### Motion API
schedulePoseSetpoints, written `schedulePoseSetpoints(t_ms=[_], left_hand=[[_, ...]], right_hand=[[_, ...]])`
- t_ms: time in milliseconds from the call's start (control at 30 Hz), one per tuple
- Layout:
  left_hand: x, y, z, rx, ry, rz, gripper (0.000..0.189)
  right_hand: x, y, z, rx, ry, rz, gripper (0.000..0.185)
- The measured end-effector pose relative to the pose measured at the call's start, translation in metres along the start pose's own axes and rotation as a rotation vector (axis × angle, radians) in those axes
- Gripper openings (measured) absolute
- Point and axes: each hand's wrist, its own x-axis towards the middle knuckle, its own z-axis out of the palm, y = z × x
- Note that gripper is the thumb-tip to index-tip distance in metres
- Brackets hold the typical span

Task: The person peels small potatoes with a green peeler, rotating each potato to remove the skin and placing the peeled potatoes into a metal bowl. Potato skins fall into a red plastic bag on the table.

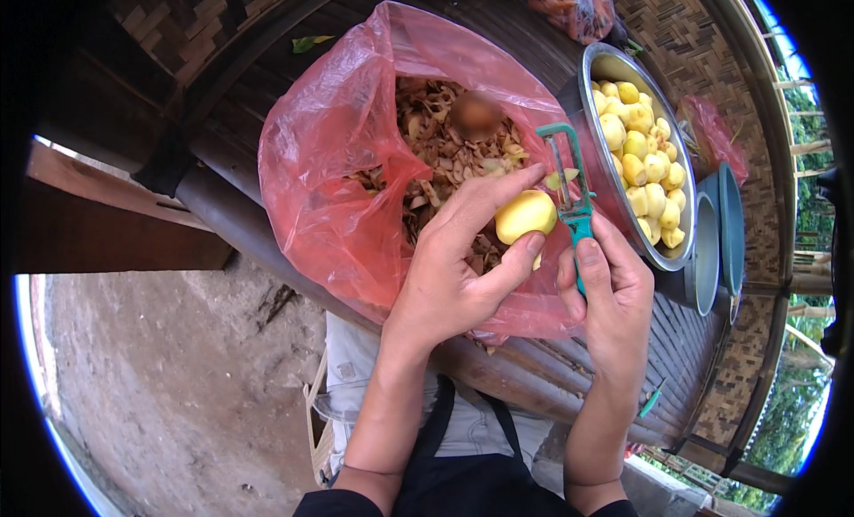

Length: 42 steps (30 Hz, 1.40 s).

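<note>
A peeled yellow potato (pixel 526 217) is pinched between the thumb and fingers of my left hand (pixel 460 263). Just to its right, my right hand (pixel 610 277) grips a green-handled peeler (pixel 577 217) with its head pointing up, and a piece of peel (pixel 562 178) clings at its blade. Both hands are over an open pink plastic bag (pixel 327 150) filled with brown and yellowish peelings (pixel 434 137). A round brown item (pixel 476 115), blurred, lies on the peelings. Right of the bag stands a metal bowl (pixel 587 63) heaped with peeled yellow potatoes (pixel 637 140).
Everything rests on a bamboo slat platform (pixel 534 363) with woven bamboo walls (pixel 727 70). Green and grey basins (pixel 730 230) and a pink bag (pixel 717 133) stand at the right. Another filled plastic bag (pixel 577 10) is at the top. A green blade-like item (pixel 652 400) lies lower right.
</note>
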Motion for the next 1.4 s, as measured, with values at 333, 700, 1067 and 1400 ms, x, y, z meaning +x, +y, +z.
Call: schedulePoseSetpoints(t_ms=[333, 700, 1067, 1400], left_hand=[[-0.005, 0.001, -0.003, -0.369, -0.102, -0.147, 0.05], [-0.005, 0.001, -0.011, -0.237, -0.196, -0.093, 0.051], [-0.001, 0.005, -0.008, 0.093, 0.036, -0.096, 0.048], [0.0, 0.019, 0.009, -0.384, 0.207, -0.482, 0.048]], right_hand=[[0.001, 0.001, -0.006, -0.058, 0.019, -0.044, 0.037], [0.001, 0.001, -0.011, -0.148, -0.012, -0.045, 0.036], [0.0, 0.003, -0.01, 0.025, 0.219, -0.383, 0.029], [0.009, 0.011, 0.023, -0.113, -0.012, -0.168, 0.042]])
